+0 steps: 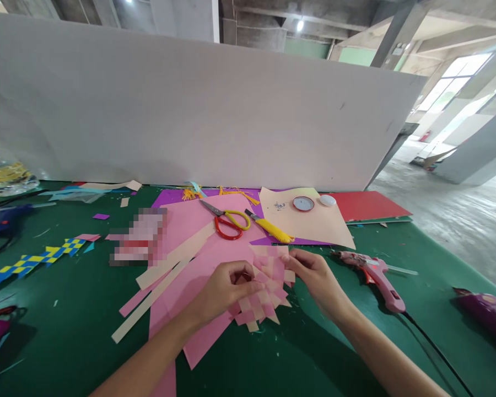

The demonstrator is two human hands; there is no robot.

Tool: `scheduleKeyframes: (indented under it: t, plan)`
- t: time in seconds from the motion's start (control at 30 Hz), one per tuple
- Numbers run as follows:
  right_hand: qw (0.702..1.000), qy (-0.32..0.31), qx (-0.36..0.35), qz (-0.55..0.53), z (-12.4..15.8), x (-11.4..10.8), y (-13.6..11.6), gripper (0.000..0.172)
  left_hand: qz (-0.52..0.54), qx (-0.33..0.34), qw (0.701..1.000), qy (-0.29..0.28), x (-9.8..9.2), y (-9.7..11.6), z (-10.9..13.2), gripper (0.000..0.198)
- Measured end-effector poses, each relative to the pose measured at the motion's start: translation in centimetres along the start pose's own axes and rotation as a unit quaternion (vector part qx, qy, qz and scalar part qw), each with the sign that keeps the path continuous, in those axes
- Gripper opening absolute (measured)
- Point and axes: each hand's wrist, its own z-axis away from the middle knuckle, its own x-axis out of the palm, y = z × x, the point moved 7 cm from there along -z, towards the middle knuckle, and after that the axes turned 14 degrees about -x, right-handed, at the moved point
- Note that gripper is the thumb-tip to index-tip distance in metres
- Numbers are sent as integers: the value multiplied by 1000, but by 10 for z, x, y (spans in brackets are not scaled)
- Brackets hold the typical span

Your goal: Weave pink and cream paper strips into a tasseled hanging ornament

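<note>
A woven piece of pink and cream paper strips [264,295] is held up between my two hands, its lower edge ending in jagged points. My left hand [233,286] pinches it at the left side, fingers curled. At its upper right edge, my right hand [314,273] grips it between thumb and forefinger. Under my left hand lie pink paper sheets [186,237]. Loose cream paper strips [149,303] spread to the left across them. Beyond my hands rest scissors [231,223] with one red and one yellow handle, and a yellow utility knife [275,229].
A pink hot glue gun [382,278] with a black cord lies to the right, a purple tool [485,311] farther out. A round tin lid [303,204] sits on cream paper. A blue-yellow woven strip [37,262] lies left. A white panel [190,110] stands behind the green table [314,353].
</note>
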Motion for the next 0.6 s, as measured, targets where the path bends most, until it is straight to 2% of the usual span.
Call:
scheduleKeyframes:
  t: [0.13,0.2,0.3,0.37,0.5,0.6]
  plan:
    - [998,65,-9,7,-2,-19,1,39,0,-31,999,-36,-2,0,0,19]
    - [996,93,-14,11,-3,-26,1,38,-12,-47,996,-73,-3,1,2,22]
    - [995,97,-17,-9,-3,-29,1,37,-47,-88,985,-144,0,0,6,27]
    - [996,85,-16,-20,-3,-26,1,35,-64,-105,978,-167,1,-1,9,27]
    - [998,56,-8,-19,-2,-18,-1,40,-43,-93,986,-134,-2,1,8,22]
    - [999,34,-5,-8,-2,-14,-4,43,-20,-103,989,-107,-4,-2,6,46]
